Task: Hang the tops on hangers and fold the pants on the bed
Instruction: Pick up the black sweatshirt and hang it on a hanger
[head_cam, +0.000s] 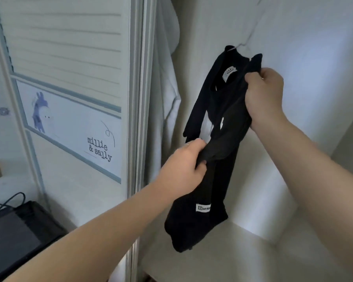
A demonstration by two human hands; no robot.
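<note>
The black top (218,110) is matt, soft cloth; its neck label (229,73) is smooth white woven fabric. Hanger (237,46), at 12 o'clock of the top: thin and pale, possibly coated wire. Wardrobe door (69,47), at 9 o'clock: smooth, satin-white slatted panel. Wardrobe shelf (253,251), at 6 o'clock: smooth, matt white board.

A white wardrobe shelf (263,257) fills the lower right of the frame, with the hem of a black top (222,110) hanging close over its left part from a thin hanger (234,47) at upper centre.
</note>
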